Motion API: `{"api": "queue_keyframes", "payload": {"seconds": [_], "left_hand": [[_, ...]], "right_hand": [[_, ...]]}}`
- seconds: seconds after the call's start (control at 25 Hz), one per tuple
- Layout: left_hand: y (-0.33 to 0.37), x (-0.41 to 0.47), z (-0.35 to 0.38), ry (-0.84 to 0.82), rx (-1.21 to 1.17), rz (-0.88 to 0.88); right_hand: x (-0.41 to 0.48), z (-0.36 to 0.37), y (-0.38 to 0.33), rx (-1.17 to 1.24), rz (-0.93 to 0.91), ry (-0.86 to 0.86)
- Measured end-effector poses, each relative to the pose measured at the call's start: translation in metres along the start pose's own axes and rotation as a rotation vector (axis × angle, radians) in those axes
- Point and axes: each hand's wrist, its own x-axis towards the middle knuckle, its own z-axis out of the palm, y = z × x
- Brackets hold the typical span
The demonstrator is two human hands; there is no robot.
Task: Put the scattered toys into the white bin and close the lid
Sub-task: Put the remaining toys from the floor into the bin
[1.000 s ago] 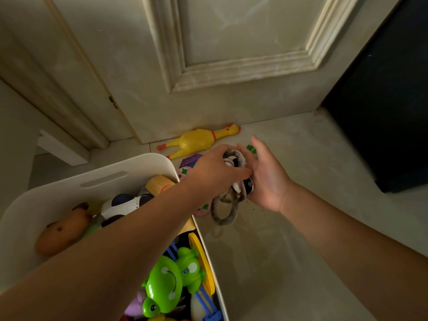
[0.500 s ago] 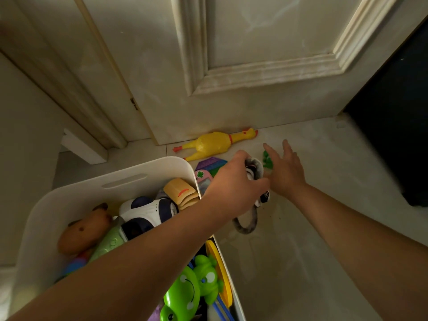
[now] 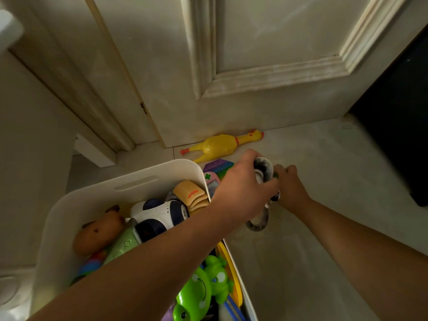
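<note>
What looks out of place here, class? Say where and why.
The rubber chicken lies on the floor along the foot of the door, and a purple toy and a pink toy lie beside the white bin, not in it.

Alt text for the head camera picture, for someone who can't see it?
A left hand grips a grey plush toy beside a white bin full of toys; the right hand curls over a small green toy. A rubber chicken lies by the door.
</note>
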Motion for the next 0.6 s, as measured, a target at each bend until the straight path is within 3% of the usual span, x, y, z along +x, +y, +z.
{"api": "queue_keyframes", "payload": {"seconds": [0.12,0.2,0.36,0.6], "left_hand": [[0.002,-0.002,-0.002,0.077,-0.117,0.025],[0.007,-0.008,-0.006,0.075,-0.284,-0.010],[0.017,-0.025,-0.023,-0.043,-0.559,-0.119],[0.017,-0.107,-0.079,-0.349,-0.600,-0.083]], "right_hand": [[-0.025,-0.033,-0.036,0.390,0.060,0.208],[-0.049,-0.056,-0.058,0.669,0.102,0.239],[-0.110,-0.087,-0.090,1.025,0.097,0.072],[-0.198,-0.082,-0.132,1.158,-0.015,-0.270]]}}
